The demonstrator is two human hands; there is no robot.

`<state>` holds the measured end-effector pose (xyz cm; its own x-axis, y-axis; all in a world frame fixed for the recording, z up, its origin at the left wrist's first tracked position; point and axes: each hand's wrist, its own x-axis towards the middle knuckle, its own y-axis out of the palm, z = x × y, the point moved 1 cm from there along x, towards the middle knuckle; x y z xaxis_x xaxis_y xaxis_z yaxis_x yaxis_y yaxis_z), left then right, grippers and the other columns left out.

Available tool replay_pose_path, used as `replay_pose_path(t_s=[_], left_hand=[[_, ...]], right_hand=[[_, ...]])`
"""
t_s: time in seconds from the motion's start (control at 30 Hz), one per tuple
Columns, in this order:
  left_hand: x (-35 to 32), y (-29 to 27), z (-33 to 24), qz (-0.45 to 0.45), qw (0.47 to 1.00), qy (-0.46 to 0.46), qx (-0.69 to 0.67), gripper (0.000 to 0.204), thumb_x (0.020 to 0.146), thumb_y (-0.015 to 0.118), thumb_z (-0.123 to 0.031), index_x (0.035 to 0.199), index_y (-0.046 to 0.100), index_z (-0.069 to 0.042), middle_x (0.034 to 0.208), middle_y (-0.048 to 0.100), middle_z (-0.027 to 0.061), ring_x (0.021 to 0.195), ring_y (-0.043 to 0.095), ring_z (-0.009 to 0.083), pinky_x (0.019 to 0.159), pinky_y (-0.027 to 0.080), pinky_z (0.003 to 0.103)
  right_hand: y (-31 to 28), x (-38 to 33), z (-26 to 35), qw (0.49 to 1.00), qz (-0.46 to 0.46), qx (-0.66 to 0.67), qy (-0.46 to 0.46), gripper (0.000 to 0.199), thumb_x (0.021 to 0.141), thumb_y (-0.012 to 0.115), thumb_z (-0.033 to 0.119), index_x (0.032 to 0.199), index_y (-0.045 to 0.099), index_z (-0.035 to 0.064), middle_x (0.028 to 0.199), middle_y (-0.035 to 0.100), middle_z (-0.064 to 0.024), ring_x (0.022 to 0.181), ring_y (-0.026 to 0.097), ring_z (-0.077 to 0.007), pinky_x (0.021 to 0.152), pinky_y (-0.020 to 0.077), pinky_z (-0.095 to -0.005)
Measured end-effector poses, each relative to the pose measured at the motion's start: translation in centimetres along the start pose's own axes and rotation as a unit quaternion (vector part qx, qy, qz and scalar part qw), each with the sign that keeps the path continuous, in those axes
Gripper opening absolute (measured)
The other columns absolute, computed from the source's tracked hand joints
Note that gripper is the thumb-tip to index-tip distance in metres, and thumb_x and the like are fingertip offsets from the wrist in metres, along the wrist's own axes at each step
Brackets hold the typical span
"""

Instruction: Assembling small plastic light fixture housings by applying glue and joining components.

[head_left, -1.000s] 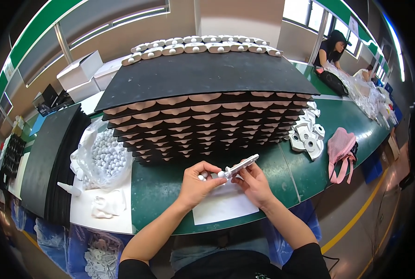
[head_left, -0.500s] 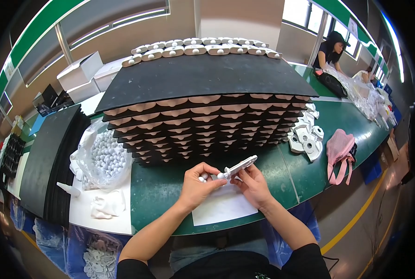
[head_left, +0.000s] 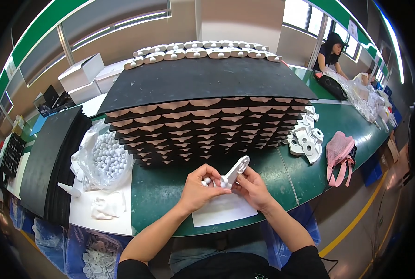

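Over the green bench, my right hand (head_left: 254, 190) grips a long white plastic part (head_left: 237, 169) with rounded ends, tilted with its far end up. Close beside it, my left hand (head_left: 194, 190) is closed around small white balls (head_left: 207, 180). Its thumb and fingertips press at the part's near end, where one ball seems to sit; the exact contact is hidden by the fingers. Below both hands lies a white sheet of paper (head_left: 224, 214). To the left stands a clear plastic bag (head_left: 89, 160) filled with many similar white balls (head_left: 109, 156).
A tall stack of black boards (head_left: 207, 81), layered with pale parts, rises ahead. White parts (head_left: 305, 142) and a pink bag (head_left: 340, 153) lie right. Left are a nozzle bottle (head_left: 69, 189), a white cloth (head_left: 108, 204) and more black boards (head_left: 49, 158). Another person (head_left: 331, 53) works far right.
The white part has swung more upright and turned, so its broad side with the opening shows. My left thumb and fingers have shifted slightly around its near end.
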<state>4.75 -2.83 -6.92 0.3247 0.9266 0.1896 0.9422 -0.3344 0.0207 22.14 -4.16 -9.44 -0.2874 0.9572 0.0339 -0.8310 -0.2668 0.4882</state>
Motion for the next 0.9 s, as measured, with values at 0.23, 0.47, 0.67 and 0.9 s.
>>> replay_pose_path(t_s=[0.23, 0.47, 0.67, 0.9], left_hand=[[0.1, -0.7, 0.7, 0.04, 0.999, 0.003, 0.031, 0.042, 0.053, 0.082, -0.01, 0.079, 0.05, -0.007, 0.058, 0.039, -0.006, 0.056, 0.036, 0.0031, 0.053, 0.032, 0.018], [0.8, -2.0, -0.9, 0.0, 0.995, 0.093, -0.021, 0.056, 0.046, 0.084, -0.009, 0.092, 0.052, -0.007, 0.065, 0.044, -0.0056, 0.061, 0.039, 0.0033, 0.061, 0.037, 0.019], [0.8, -3.2, -0.9, -0.008, 0.97, -0.038, -0.24, 0.024, 0.077, 0.061, -0.009, 0.098, 0.049, -0.004, 0.063, 0.041, -0.0052, 0.051, 0.034, 0.0024, 0.044, 0.025, 0.017], [0.9, -3.5, -0.7, -0.038, 0.941, -0.146, -0.304, 0.037, 0.087, 0.048, -0.04, 0.098, 0.045, -0.005, 0.063, 0.039, -0.0029, 0.049, 0.032, 0.0035, 0.041, 0.02, 0.017]], right_hand=[[0.9, 0.1, 1.7, 0.987, 0.038, -0.14, -0.067, 0.019, 0.086, 0.047, 0.006, 0.105, 0.048, 0.0032, 0.091, 0.052, -0.0013, 0.075, 0.047, -0.0077, 0.067, 0.0405, -0.0218], [6.8, 2.5, 9.7, 0.811, 0.216, -0.501, -0.211, 0.015, 0.077, 0.056, -0.002, 0.092, 0.055, 0.0008, 0.083, 0.055, -0.0072, 0.075, 0.052, -0.017, 0.068, 0.0424, -0.027], [16.9, 10.5, 16.5, 0.855, 0.176, -0.368, -0.32, 0.025, 0.079, 0.052, 0.0, 0.104, 0.049, -0.0003, 0.084, 0.058, -0.0083, 0.075, 0.056, -0.0116, 0.063, 0.0443, -0.0232], [22.3, 23.0, 15.7, 0.887, 0.022, -0.456, -0.067, 0.021, 0.078, 0.061, 0.013, 0.092, 0.058, -0.002, 0.082, 0.058, -0.0082, 0.066, 0.055, -0.0114, 0.056, 0.0479, -0.022]])
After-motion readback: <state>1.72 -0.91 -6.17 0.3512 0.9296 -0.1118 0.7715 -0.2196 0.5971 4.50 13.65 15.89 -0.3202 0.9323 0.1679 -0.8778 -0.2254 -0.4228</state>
